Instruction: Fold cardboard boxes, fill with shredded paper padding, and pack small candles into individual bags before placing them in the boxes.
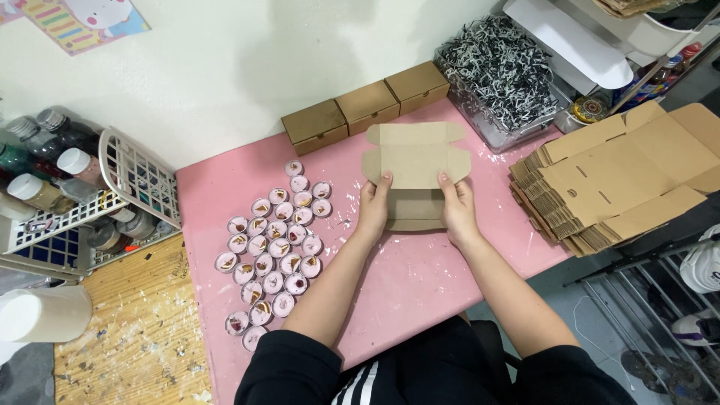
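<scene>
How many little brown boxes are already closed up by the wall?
3. The closed boxes sit in a row along the wall at the back of the pink table: left one, middle one, right one. None looks hidden.

Your left hand (373, 208) and right hand (457, 210) each keep a grip on a side of the half-folded cardboard box (415, 172), lid flap open, over the pink table (420, 277). Three closed boxes (366, 106) line the wall. Small candles (274, 251) cluster left; flat box blanks (607, 180) stack right.
</scene>
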